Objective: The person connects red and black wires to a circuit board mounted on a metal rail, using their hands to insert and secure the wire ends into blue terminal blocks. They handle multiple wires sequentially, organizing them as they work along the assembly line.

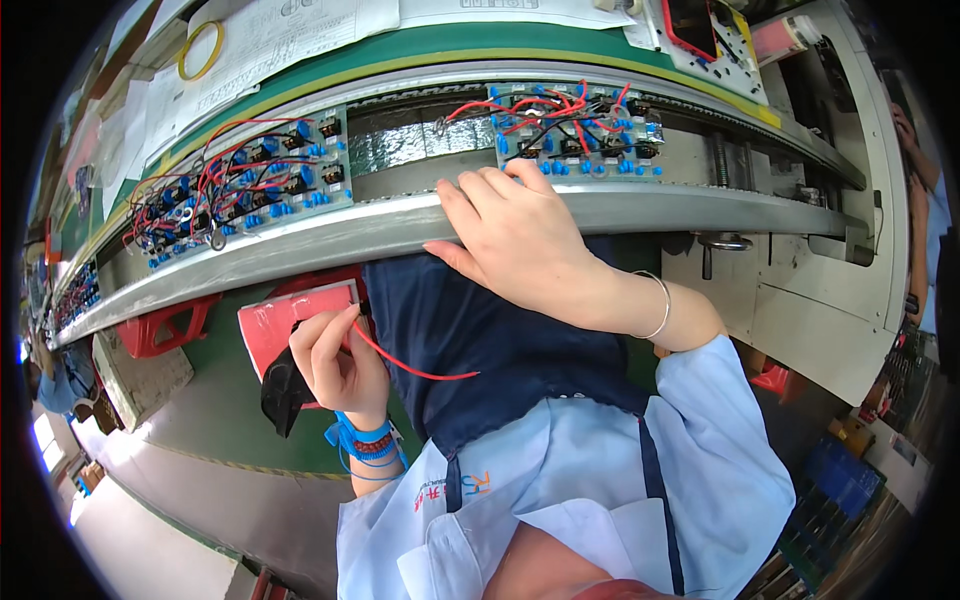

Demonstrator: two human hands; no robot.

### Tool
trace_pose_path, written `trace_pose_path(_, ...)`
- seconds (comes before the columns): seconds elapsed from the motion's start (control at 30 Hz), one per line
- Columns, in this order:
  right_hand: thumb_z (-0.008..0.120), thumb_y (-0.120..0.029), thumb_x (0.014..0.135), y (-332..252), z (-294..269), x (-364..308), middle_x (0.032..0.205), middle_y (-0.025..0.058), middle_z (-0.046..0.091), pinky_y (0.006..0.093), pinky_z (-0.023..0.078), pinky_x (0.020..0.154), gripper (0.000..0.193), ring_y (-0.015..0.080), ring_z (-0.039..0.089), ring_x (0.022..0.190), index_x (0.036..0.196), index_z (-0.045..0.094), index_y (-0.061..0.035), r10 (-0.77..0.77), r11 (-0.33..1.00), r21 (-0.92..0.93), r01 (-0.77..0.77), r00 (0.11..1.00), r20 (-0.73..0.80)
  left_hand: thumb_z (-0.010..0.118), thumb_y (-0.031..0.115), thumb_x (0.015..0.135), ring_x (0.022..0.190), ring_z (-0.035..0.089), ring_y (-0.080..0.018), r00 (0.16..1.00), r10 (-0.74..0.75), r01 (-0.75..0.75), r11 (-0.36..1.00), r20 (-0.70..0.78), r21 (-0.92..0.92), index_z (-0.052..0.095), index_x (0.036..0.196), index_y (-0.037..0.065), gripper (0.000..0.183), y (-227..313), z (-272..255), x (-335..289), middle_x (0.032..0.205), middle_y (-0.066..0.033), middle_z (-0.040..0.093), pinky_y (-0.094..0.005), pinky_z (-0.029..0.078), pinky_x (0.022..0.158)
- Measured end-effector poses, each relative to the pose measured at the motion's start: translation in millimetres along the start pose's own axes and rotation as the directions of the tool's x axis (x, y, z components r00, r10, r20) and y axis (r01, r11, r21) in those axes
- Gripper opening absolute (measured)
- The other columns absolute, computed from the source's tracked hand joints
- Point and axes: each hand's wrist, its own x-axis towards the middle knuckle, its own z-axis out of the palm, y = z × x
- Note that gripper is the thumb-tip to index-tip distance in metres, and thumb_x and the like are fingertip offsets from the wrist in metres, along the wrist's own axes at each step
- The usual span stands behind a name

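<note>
My left hand [340, 365] is low, in front of the conveyor, its fingertips pinched on a red wire [415, 373] whose free length trails right across my dark apron [460, 330]. My right hand [520, 240] lies over the conveyor's near metal rail [660, 212], thumb spread from the fingers. Its fingertips are at the rail's inner edge, by the lower left corner of a circuit board [575, 130]. That board carries blue and black components, with red and black wires lying across it. I see nothing held in my right hand.
More wired boards [240, 185] sit along the conveyor at left. Below the rail are a red stool [165, 325] and a red flat object [275, 335] beside black material [287, 393]. A crank handle [722, 243] juts out at right. Paper sheets [290, 45] and a phone [690, 25] lie beyond.
</note>
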Motion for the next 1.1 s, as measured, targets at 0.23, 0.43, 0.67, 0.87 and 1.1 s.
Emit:
trace_pose_path(0.23, 0.062, -0.038, 0.084, 6, -4, 4, 0.083, 0.0074, 0.056, 0.0325, 0.039, 0.076, 0.046, 0.0205, 0.055, 0.080, 0.106, 0.061, 0.0017, 0.044, 0.997, -0.063, -0.039, 0.996, 0.075, 0.063, -0.014, 0.076, 0.076, 0.053, -0.0194, 1.000, -0.023, 0.023, 1.000, -0.003, -0.021, 0.066, 0.096, 0.000, 0.025, -4, 5, -2, 0.090, -0.0095, 0.057, -0.0261, 0.043, 0.062)
trace_pose_path(0.43, 0.064, -0.034, 0.083, 15, -15, -1, 0.090, 0.0089, 0.058, 0.0360, 0.039, 0.078, 0.044, 0.0221, 0.057, 0.087, 0.110, 0.057, 0.0001, 0.102, 0.994, -0.060, -0.093, 0.981, 0.165, 0.064, -0.015, 0.072, 0.076, 0.057, -0.0241, 1.000, 0.017, -0.017, 0.995, 0.002, 0.100, 0.067, 0.092, 0.000, 0.025, -9, 5, 11, 0.087, -0.0118, 0.059, -0.0298, 0.047, 0.066)
trace_pose_path(0.67, 0.061, -0.032, 0.087, 39, -30, -29, 0.094, 0.0108, 0.058, 0.0365, 0.038, 0.080, 0.042, 0.0237, 0.056, 0.091, 0.115, 0.057, -0.0006, 0.178, 0.969, -0.195, -0.154, 0.977, 0.113, 0.064, -0.011, 0.074, 0.082, 0.056, -0.0239, 0.999, -0.016, 0.006, 0.972, 0.040, 0.237, 0.064, 0.092, 0.001, 0.022, -28, -11, 27, 0.091, -0.0088, 0.061, -0.0298, 0.045, 0.071)
trace_pose_path(0.87, 0.052, -0.029, 0.094, 72, -44, -60, 0.100, 0.0112, 0.059, 0.0366, 0.037, 0.084, 0.036, 0.0243, 0.056, 0.094, 0.118, 0.057, -0.0025, 0.374, 0.894, -0.316, -0.318, 0.918, 0.131, 0.061, -0.010, 0.077, 0.083, 0.057, -0.0247, 0.998, -0.052, 0.046, 0.985, 0.037, 0.164, 0.061, 0.093, 0.001, 0.018, -38, -7, 36, 0.092, -0.0098, 0.064, -0.0312, 0.046, 0.072)
trace_pose_path(1.1, 0.044, -0.032, 0.098, 101, -55, -85, 0.099, 0.0133, 0.059, 0.0371, 0.036, 0.086, 0.038, 0.0257, 0.056, 0.093, 0.119, 0.057, -0.0030, 0.541, 0.791, -0.404, -0.459, 0.834, 0.111, 0.055, -0.007, 0.087, 0.089, 0.056, -0.0199, 0.990, -0.125, 0.120, 0.989, 0.058, 0.081, 0.059, 0.096, 0.000, 0.013, -33, -4, 36, 0.095, -0.0089, 0.062, -0.0294, 0.044, 0.082)
